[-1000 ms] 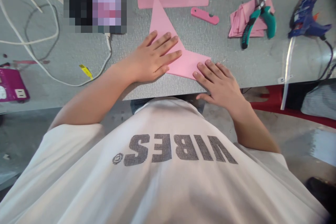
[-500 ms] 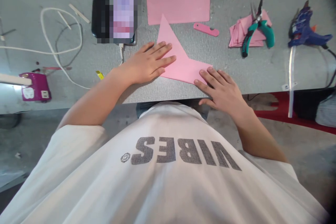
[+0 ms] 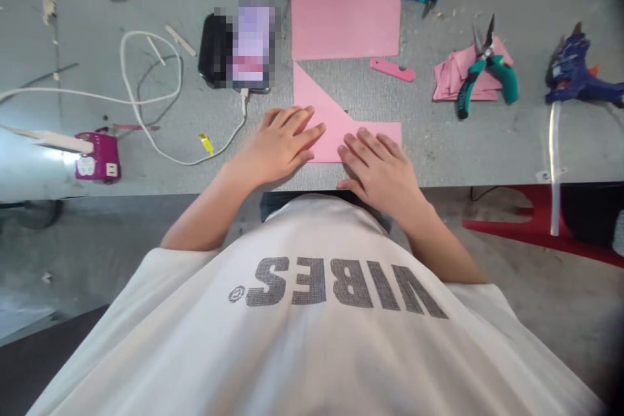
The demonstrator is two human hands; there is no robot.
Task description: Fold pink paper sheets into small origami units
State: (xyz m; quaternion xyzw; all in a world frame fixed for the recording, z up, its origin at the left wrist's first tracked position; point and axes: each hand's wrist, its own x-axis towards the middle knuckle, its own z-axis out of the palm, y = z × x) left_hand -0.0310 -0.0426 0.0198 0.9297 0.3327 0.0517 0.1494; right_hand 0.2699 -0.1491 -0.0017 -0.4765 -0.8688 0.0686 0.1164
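Observation:
A folded sheet of pink paper (image 3: 327, 118) lies near the front edge of the table, its pointed corner reaching up at the left and a straight strip running to the right. My left hand (image 3: 287, 143) rests flat on its left part with fingers stretched out. On the lower right part my right hand (image 3: 377, 162) presses down, fingers extended, thumb by the table edge. Both palms cover portions of the sheet. Just beyond the point lies a larger pink sheet (image 3: 346, 6). A pink craft knife (image 3: 392, 69) sits to the right of it.
Pliers (image 3: 487, 68) lie on small pink paper pieces (image 3: 453, 75) at the right, beside a blue glue gun (image 3: 572, 71) with a clear glue stick. A phone (image 3: 253, 45), a white cable (image 3: 180, 71) and a purple adapter (image 3: 100, 156) occupy the left side.
The folded paper has turned so its lower edge runs level with the table edge. My right hand has moved left along it, closer to my left hand. The view has shifted slightly.

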